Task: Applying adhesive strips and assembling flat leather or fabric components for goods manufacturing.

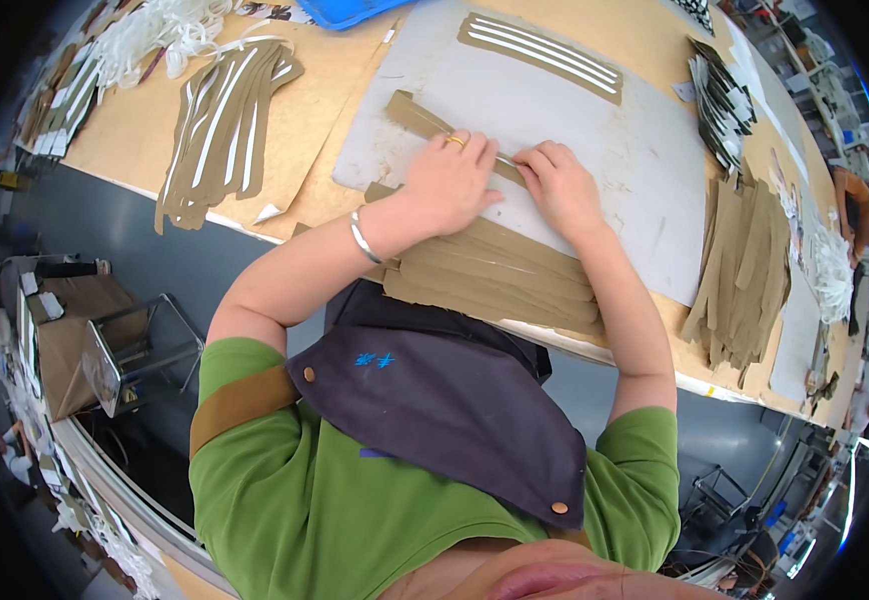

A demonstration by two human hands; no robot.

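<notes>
The pale wooden worktop (300, 110) runs across the view, and on it a large grey board (645, 170) lies before the person. Along the board's near edge, below both hands, is a pile of brown strips (495, 275). A bundle of white-lined brown strips (225, 130) hangs partly over the edge at the left, well apart from the hands; a plain brown bundle (740, 270) lies to the right. Farther up the board, beyond the hands, is a brown panel with four white lines (545, 58).

The strip being worked (417, 116) lies slantwise on the board, its far-left end clear of the left hand (455, 180) and its middle under that hand's fingers, which are laid flat with the thumb spread. The right hand (560, 190) is just beside, fingers bent together with the tips at the strip; whether they pinch it I cannot tell. A narrow white band (505, 160) shows between the hands.
</notes>
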